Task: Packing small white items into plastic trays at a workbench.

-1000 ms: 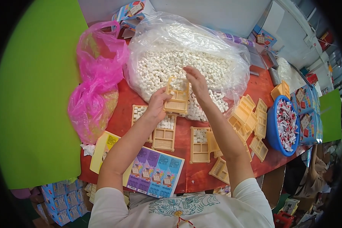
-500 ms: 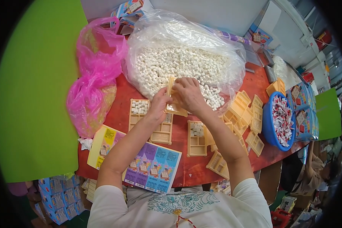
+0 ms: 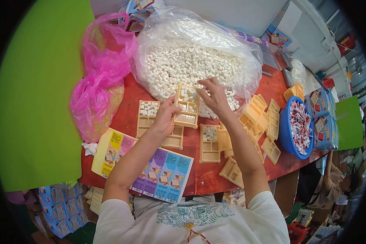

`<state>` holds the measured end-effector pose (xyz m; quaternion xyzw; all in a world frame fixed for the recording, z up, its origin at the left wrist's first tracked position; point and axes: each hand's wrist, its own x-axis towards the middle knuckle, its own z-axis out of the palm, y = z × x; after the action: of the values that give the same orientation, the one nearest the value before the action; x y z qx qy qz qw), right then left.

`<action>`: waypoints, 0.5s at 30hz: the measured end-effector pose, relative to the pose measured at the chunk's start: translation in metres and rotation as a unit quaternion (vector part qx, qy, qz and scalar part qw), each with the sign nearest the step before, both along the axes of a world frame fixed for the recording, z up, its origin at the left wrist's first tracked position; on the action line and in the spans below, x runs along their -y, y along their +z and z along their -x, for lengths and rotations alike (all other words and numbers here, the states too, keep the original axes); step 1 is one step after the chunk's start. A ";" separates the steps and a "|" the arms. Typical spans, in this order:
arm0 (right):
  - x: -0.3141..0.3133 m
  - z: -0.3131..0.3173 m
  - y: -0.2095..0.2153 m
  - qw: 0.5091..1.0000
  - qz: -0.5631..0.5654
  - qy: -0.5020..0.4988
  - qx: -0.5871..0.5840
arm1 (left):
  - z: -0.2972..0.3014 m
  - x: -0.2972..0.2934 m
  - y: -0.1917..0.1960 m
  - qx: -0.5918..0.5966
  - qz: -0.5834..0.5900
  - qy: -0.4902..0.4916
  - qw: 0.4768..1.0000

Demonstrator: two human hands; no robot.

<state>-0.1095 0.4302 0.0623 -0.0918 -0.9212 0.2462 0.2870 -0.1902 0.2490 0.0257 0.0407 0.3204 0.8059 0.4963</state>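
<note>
Beyond the grip, a clear bag (image 3: pixel 199 61) of small white blocks (image 3: pixel 183 65) sprawls over the red desk (image 3: pixel 203 179). The left hand (image 3: pixel 163 118) is clamped on a tan tray (image 3: pixel 186 106); the right hand (image 3: pixel 214 96), fingers pinched together, drops blocks in. Filling seems underway: empty compartments call for more blocks.

Red table (image 3: pixel 201 177), tan trays (image 3: pixel 209 144), clear bag (image 3: pixel 199 53), pink bag (image 3: pixel 101 77), printed sheets (image 3: pixel 162 175)
</note>
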 end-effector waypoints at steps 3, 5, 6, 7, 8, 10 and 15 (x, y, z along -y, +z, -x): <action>0.013 -0.004 -0.003 0.996 0.018 0.064 0.056 | -0.005 0.005 -0.003 0.006 0.003 -0.004 1.000; 0.022 -0.005 -0.009 0.984 -0.153 0.082 0.046 | -0.008 0.007 -0.005 0.008 -0.004 -0.009 1.000; 0.028 -0.006 -0.009 0.983 -0.162 0.081 0.034 | -0.009 0.008 -0.009 0.004 -0.007 -0.007 1.000; 0.027 -0.005 -0.010 0.983 -0.161 0.083 0.034 | -0.010 0.010 -0.013 -0.001 -0.010 -0.006 1.000; 0.023 -0.005 -0.010 0.993 -0.062 0.084 0.052 | -0.012 0.011 -0.012 0.000 -0.009 -0.007 1.000; 0.013 -0.011 -0.009 0.990 0.097 0.086 0.051 | -0.015 0.013 -0.011 -0.001 0.005 0.003 1.000; 0.051 -0.033 0.003 0.998 -0.020 0.064 0.005 | -0.024 0.031 -0.001 0.011 0.003 0.029 1.000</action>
<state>-0.0760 0.3797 0.0650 -0.0279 -0.9314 0.2449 0.2679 -0.1659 0.2176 0.0245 0.0210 0.3179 0.8196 0.4762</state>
